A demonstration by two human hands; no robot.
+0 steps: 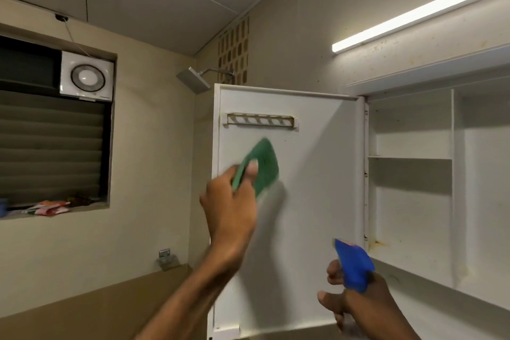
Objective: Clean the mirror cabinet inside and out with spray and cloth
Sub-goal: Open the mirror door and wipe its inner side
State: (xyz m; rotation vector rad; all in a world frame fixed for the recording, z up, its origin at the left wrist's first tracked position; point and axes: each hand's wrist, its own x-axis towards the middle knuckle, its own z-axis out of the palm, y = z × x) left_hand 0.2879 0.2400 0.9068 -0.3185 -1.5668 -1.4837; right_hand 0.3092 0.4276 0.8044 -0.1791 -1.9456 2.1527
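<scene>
Mid-task: your left hand (pixel 230 211) pinches the green scrub cloth (pixel 260 167) against the open white cabinet door (pixel 311 174) centre frame, right hand (pixel 358 303) grips the blue-headed spray bottle (pixel 353 265) lower right; stained shelves (pixel 408 158) and the mirror side look still to do.

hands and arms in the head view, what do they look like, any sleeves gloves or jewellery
Both arms are bare as far as the picture shows: no sleeves reach the forearms. The left hand has no glove, and no ring or watch shows on it or its wrist. The right hand is also ungloved, with no visible band at the wrist. A short, pale thumbnail shows on the left hand. Both are a little motion-blurred.
</scene>
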